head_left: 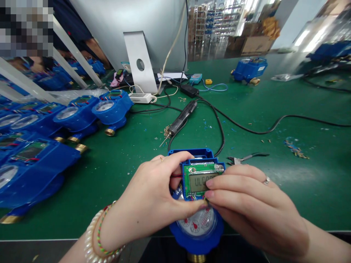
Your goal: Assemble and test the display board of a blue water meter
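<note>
A blue water meter [181, 237] with a round dial is in front of me at the table's near edge, its brass fitting toward me. Above the dial, a display module [196, 170] with a green circuit board and a lit-up LCD sits tilted in a blue housing. My left hand [153, 191] is closed round the module's left side, thumb along its lower edge. Fingers of my right hand [252, 201] press together on the LCD's lower right corner and the board's edge; its thumb is mostly hidden. Thin coloured wires show at the board's bottom.
Several blue meters [74, 113] stand on the left. An electric screwdriver [182, 118] lies ahead, near loose screws [166, 131]. Pliers [244, 158] lie beyond my right hand. A monitor [139, 62], cables and another meter [249, 69] are at the back. Another person is behind the white frame.
</note>
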Motion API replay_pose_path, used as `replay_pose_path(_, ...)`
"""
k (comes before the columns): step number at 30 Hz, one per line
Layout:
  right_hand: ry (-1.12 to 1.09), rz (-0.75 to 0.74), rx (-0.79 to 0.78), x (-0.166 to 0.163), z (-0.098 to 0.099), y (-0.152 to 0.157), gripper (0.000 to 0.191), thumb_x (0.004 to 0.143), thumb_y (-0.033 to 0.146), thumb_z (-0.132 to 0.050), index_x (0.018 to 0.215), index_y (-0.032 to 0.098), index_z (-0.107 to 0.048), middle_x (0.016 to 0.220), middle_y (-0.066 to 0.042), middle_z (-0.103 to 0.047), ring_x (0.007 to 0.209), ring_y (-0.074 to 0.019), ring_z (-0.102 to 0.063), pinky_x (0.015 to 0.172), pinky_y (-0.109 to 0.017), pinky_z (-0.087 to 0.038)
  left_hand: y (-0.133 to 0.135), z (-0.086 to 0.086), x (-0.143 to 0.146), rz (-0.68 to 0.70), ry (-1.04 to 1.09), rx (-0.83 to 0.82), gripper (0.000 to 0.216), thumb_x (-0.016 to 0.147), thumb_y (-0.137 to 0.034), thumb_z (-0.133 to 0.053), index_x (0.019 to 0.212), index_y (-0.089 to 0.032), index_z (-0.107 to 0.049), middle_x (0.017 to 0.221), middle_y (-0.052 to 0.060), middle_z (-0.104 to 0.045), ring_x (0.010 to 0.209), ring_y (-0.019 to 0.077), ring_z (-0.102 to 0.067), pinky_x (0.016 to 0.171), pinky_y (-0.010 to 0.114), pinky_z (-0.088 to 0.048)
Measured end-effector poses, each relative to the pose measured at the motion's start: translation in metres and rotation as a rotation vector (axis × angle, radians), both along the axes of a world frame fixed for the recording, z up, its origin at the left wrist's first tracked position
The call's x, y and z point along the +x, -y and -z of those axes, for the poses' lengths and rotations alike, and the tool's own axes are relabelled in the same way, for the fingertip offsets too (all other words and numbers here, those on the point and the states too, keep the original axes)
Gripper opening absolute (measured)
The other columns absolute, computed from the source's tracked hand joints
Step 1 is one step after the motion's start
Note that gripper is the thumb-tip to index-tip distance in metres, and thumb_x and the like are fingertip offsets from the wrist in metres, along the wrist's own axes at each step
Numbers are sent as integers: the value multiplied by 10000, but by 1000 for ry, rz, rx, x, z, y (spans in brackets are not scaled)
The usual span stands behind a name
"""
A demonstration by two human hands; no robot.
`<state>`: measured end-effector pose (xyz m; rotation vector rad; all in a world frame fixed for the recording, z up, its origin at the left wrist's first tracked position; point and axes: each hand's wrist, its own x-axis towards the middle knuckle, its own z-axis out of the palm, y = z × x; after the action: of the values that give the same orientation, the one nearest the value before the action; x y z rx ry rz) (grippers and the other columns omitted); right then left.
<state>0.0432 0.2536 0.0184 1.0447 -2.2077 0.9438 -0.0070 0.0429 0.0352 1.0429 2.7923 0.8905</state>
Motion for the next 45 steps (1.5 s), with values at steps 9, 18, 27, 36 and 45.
replay_pose_path(9,-14,-41,128,0,2,-8,328,1207,155,-344,1037,59,-608,1083,-91,-509,942,-199,-520,836,-317,-408,2,-2,-2,16,-5,-7,639,653,-604,-703,1184,-364,-441,799,-91,-602,766,122,-584,640,219,-458)
replay_pose_path(18,-18,-58,108,2,1,-10,274,1165,66,-368,1035,48,-608,1091,-109,-500,957,-219,-511,877,-328,-406,-2,0,0,-11,-10,20,593,681,-464,-719,1195,-342,-452,790,-79,-595,754,124,-586,675,229,-464)
replay_pose_path(27,139,19,-58,5,-11,-6,198,835,5,-452,942,75,-604,1017,-82,-513,939,-197,-513,849,-272,-404,-3,-5,0,-16,59,2,613,661,-483,-728,1189,-271,-502,755,-40,-586,751,154,-583,648,246,-460)
replay_pose_path(36,74,-105,245,-12,-23,-15,344,1055,-11,-316,932,70,-627,1042,-70,-514,839,-214,-526,684,-302,-402,-4,-6,-1,-8,70,13,608,656,-482,-736,1183,-287,-505,734,-49,-572,726,142,-568,643,238,-448)
replay_pose_path(45,27,-213,286,-20,-20,-21,458,1207,182,-199,984,53,-578,1090,-103,-499,927,-250,-521,779,-349,-420,-2,-5,-1,11,55,7,601,676,-504,-722,1197,-309,-493,810,-46,-600,777,145,-583,662,238,-445)
